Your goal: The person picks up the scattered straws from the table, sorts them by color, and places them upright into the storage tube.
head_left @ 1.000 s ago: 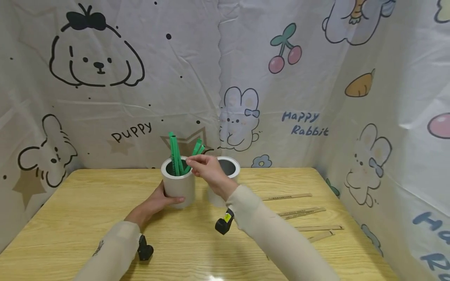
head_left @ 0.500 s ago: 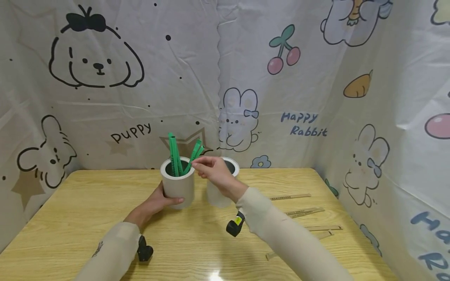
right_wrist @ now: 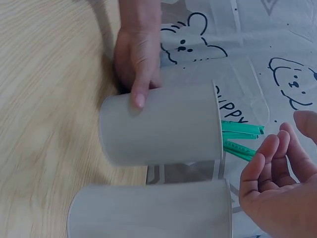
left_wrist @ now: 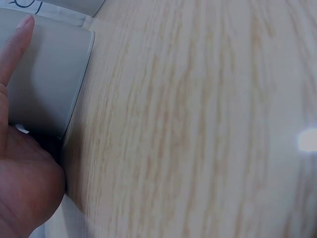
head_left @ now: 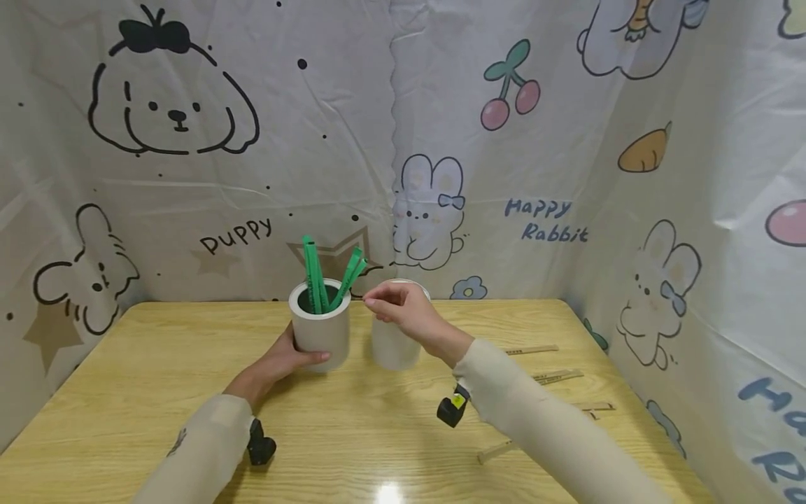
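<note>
Here the wooden desk (head_left: pixel 157 364) fills the lower frame. At its centre the left hand (head_left: pixel 277 360) wraps its grip round the grey cup (head_left: pixel 320 329) holding green rulers (head_left: pixel 327 273). Just right, the right hand (head_left: pixel 403 311) hovers, grip loose and empty, over the second cup (head_left: pixel 393 350).

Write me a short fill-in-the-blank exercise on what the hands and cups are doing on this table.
1. The left hand holds the cup that contains ____ strips.
2. The right hand hangs above the second cup and holds ____.
3. The wooden sticks lie flat on the ____.

Missing words: green; nothing; table
</note>
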Action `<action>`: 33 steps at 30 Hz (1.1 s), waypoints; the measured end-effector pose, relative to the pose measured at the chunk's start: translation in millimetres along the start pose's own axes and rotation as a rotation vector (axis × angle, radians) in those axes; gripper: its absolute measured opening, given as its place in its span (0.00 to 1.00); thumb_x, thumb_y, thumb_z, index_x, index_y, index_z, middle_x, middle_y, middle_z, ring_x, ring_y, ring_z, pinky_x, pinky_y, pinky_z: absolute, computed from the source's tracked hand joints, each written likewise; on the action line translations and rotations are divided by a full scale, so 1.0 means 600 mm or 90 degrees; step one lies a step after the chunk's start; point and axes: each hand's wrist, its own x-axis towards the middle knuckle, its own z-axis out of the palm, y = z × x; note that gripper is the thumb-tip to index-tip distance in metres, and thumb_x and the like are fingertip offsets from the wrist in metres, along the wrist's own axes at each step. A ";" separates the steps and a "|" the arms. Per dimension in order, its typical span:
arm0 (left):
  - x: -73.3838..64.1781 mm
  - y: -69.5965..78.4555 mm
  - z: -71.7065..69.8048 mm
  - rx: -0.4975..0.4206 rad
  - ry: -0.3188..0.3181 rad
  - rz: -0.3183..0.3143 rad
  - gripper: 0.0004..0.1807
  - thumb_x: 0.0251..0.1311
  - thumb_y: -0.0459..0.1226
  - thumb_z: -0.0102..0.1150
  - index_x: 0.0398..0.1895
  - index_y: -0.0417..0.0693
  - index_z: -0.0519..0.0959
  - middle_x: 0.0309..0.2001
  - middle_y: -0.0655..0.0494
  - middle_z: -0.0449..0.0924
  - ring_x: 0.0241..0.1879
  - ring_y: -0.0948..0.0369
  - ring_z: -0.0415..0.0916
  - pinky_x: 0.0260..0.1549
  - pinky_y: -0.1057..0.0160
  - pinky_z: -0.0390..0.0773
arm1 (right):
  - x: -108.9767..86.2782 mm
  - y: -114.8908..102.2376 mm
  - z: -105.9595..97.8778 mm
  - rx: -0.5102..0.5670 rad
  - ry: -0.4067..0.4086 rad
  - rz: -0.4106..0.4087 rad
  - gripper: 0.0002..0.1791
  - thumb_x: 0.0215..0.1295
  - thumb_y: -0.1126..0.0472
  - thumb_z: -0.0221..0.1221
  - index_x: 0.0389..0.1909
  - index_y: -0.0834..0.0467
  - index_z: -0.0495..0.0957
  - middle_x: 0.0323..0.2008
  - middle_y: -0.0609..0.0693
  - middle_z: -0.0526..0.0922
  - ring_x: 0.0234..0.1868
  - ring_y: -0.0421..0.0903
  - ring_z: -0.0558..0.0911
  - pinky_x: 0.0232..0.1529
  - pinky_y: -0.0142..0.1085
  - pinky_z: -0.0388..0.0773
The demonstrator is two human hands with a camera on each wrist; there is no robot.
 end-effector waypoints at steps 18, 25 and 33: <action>-0.003 0.000 0.000 -0.006 0.006 0.009 0.64 0.57 0.41 0.74 0.82 0.48 0.33 0.80 0.38 0.44 0.79 0.39 0.46 0.77 0.37 0.49 | -0.087 0.053 -0.076 -0.022 -0.006 0.020 0.18 0.74 0.62 0.57 0.55 0.73 0.77 0.35 0.39 0.81 0.36 0.37 0.77 0.42 0.28 0.77; 0.000 -0.002 0.003 -0.005 0.012 0.003 0.64 0.58 0.42 0.74 0.82 0.49 0.32 0.80 0.38 0.44 0.79 0.39 0.46 0.77 0.36 0.49 | -0.111 0.081 -0.110 -0.053 0.030 0.028 0.15 0.74 0.61 0.58 0.52 0.67 0.80 0.37 0.40 0.82 0.38 0.39 0.78 0.43 0.30 0.78; 0.000 -0.001 0.002 -0.001 0.023 0.007 0.65 0.57 0.41 0.74 0.82 0.50 0.32 0.80 0.39 0.44 0.79 0.39 0.46 0.77 0.36 0.48 | -0.133 0.108 -0.140 -0.062 0.054 0.045 0.17 0.74 0.59 0.58 0.53 0.69 0.79 0.42 0.44 0.82 0.41 0.39 0.79 0.47 0.33 0.79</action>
